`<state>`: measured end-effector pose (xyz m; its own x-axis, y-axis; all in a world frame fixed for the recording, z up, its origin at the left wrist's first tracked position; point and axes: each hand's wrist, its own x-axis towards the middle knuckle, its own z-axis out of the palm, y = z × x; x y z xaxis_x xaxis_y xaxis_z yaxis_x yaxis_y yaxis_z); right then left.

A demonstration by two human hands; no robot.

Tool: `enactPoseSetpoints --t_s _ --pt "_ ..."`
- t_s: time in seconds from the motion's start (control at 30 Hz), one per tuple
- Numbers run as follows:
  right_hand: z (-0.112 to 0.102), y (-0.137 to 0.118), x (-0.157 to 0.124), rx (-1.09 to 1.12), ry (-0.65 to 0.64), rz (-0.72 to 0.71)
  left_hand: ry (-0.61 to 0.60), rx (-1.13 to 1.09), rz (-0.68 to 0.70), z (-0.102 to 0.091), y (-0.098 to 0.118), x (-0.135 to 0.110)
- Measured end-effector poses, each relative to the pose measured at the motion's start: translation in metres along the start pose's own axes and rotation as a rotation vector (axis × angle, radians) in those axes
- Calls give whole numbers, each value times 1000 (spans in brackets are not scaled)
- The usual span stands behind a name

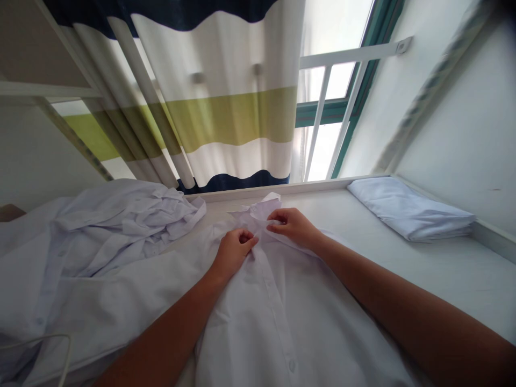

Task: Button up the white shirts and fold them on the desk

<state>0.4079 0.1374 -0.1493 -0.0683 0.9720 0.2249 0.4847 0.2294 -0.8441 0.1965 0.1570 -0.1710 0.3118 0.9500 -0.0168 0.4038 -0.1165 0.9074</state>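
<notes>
A white button-up shirt [258,317] lies spread out in front of me, its collar end [264,204] pointing away towards the window. Its button placket runs down the middle, with a few buttons showing. My left hand [236,250] pinches the cloth at the top of the placket, just below the collar. Close by on the right, my right hand [292,226] pinches the edge of the shirt near the collar. Whether a button sits between the fingers is too small to tell.
Crumpled white shirts [124,220] are heaped at the left. A folded white garment [407,207] lies at the right on the white board surface [322,207]. Behind hang a striped curtain [226,118] and a white railing [355,54]. A pale cable [66,349] loops at lower left.
</notes>
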Motion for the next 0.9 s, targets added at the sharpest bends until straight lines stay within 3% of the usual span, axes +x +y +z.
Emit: enactPoseSetpoints --t_s 0.17,0.3,0.4,0.53,0.63,0.77,0.9 --pt "-12 -11 3 -134 -62 32 39 -53 86 4 6 -5" --pt "-42 -24 0 -252 -213 94 20 -197 136 9 9 -10" --pt "-67 -31 -4 -345 -320 38 24 -276 163 11 11 -13" --pt "-81 -38 -7 -454 -294 23 49 -353 171 12 12 -15" --pt "-65 -45 -12 -476 -159 23 40 -395 154 13 13 -16" --pt "-21 -47 -27 -450 7 16 17 -424 137 15 14 -16" --pt "15 -36 -43 -268 171 47 3 -449 135 16 11 -16"
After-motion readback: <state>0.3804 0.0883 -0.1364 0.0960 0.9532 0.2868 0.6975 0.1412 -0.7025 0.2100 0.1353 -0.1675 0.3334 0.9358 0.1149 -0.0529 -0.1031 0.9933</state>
